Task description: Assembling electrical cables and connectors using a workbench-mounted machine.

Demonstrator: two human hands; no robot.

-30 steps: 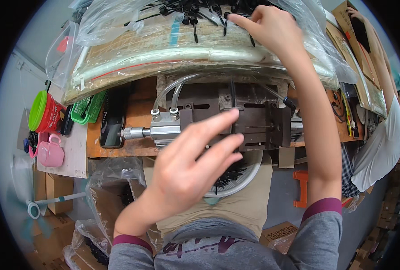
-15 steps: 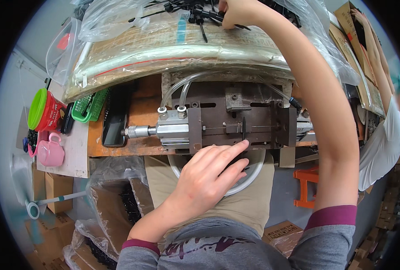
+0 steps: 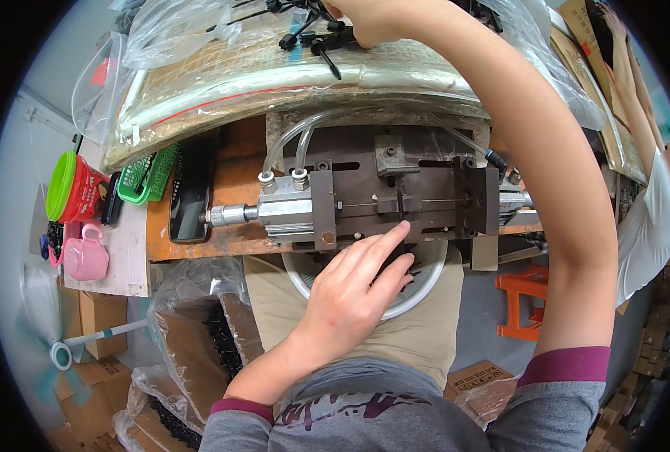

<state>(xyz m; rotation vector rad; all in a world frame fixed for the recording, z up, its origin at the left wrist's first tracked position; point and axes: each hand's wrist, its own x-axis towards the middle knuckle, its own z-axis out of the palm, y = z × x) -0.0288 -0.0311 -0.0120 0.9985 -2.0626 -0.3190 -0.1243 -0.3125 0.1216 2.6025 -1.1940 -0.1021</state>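
My left hand [image 3: 354, 290] has its fingers stretched out at the front of a dark metal fixture [image 3: 361, 218]. Its index fingertip is at the lower end of a slim black part [image 3: 400, 197] that sits in the small central block. At the top edge, my right hand [image 3: 372, 22] reaches into a heap of black plastic parts with thin stems [image 3: 316, 41]. Its fingers are mostly hidden or cut off, so its grip does not show. Silver pneumatic cylinders [image 3: 286, 211] flank the fixture, with clear hoses [image 3: 301, 143] on the left one.
A white round basket [image 3: 425, 290] sits below the fixture, over my lap. To the left are a phone [image 3: 190, 203], a green basket [image 3: 150, 177], a red tub [image 3: 86, 192] and a pink cup [image 3: 86, 252]. An orange stool [image 3: 521, 305] stands right; another person's arm [image 3: 632, 98] shows beyond.
My right hand has shifted slightly left and up, and black parts near it have moved. My left hand has moved slightly up and right in the picture, its index fingertip nearer the central block.
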